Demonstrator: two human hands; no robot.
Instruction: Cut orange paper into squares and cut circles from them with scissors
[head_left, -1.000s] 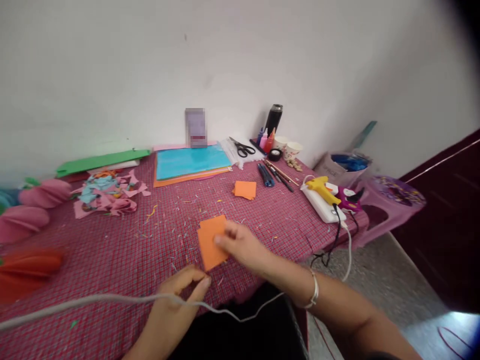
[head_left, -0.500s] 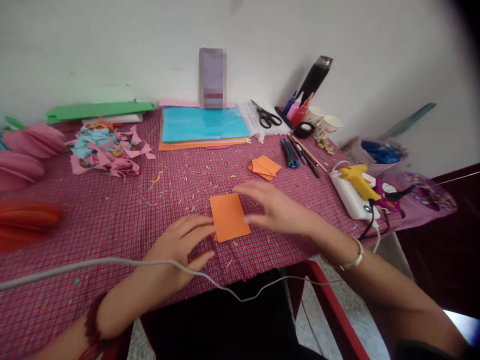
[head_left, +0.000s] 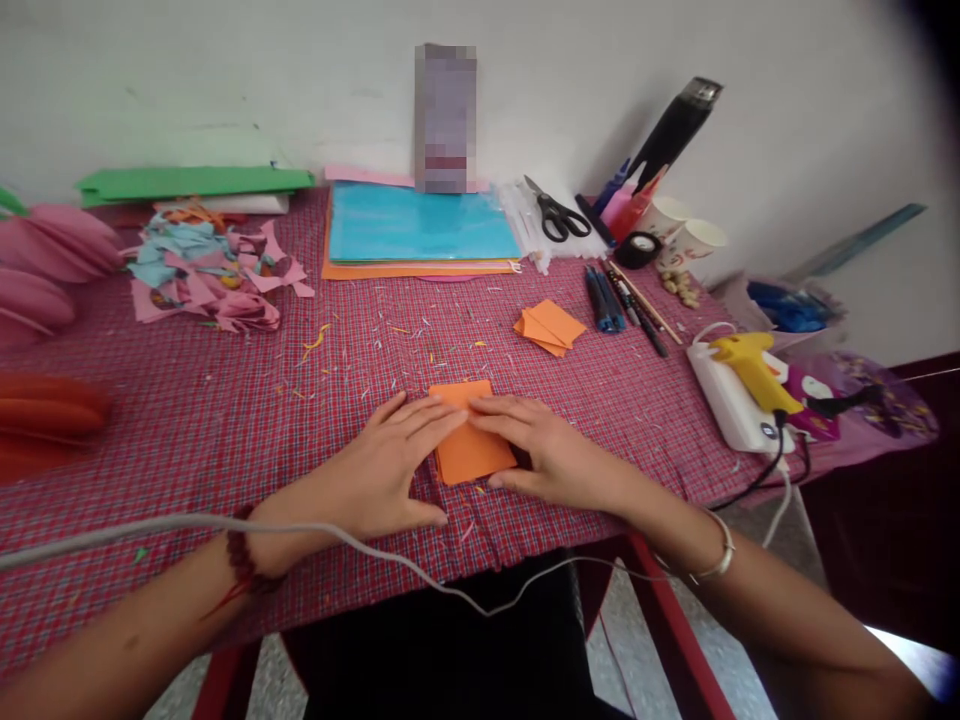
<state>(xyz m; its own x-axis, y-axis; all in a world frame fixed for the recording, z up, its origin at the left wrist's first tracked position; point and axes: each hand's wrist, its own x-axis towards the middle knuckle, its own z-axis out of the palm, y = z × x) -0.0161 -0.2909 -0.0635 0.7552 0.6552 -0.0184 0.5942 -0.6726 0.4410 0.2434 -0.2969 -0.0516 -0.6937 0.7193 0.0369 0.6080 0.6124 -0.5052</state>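
A folded orange paper piece [head_left: 472,450] lies flat on the red checked tablecloth [head_left: 225,420] near the front edge. My left hand [head_left: 382,470] rests open on the cloth with its fingers stretched over the paper's left and top edge. From the other side my right hand [head_left: 544,450] lies open, fingers flat on the paper's top right. Both hands press the paper down. A small stack of orange paper pieces [head_left: 550,328] sits farther back to the right.
Blue and orange sheets [head_left: 420,225], scissors [head_left: 556,215], pens [head_left: 604,298], tape [head_left: 637,250], cups [head_left: 694,240] and a black bottle [head_left: 675,120] stand at the back. Paper scraps [head_left: 210,275] lie back left, pink and orange paper shapes [head_left: 45,290] at the left edge. A yellow glue gun [head_left: 754,365] sits at right. A grey cable [head_left: 225,525] crosses my left forearm.
The orange paper went from held above the cloth in my right hand to lying flat on it. Both hands have come down onto it, fingers flat. The view tilted downward.
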